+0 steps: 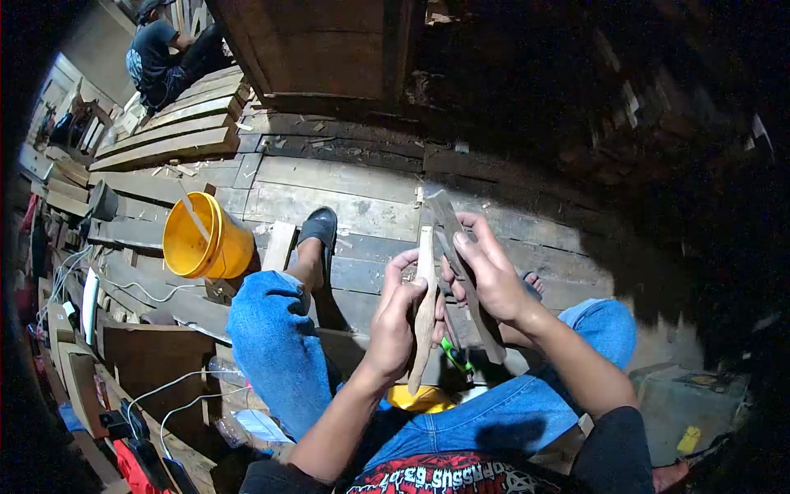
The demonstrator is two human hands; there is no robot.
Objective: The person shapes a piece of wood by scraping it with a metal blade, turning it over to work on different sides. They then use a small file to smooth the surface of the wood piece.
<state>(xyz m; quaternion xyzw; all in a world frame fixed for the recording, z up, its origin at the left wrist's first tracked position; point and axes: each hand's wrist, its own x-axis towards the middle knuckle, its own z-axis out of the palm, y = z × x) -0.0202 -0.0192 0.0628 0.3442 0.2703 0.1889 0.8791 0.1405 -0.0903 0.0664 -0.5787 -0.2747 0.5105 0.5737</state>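
My left hand (pixel 395 321) is closed around a pale, carved wooden piece (pixel 425 317), slim and slightly curved, its narrow end pointing up. Beside it, my right hand (pixel 494 276) grips a long, flat, grey-brown strip (pixel 467 284), tilted with its upper end to the left. The two pieces are close together above my lap; whether they touch is hard to tell. A green and black object (pixel 455 356) lies below them, between my legs, near something yellow (pixel 420 399).
A yellow bucket (pixel 206 236) with a stick inside stands left of my sandaled foot (pixel 319 226). Stacked planks (pixel 173 140) and a seated person (pixel 169 53) are at the upper left. White cables (pixel 177 395) run at the lower left. A translucent box (pixel 687 407) sits at the right.
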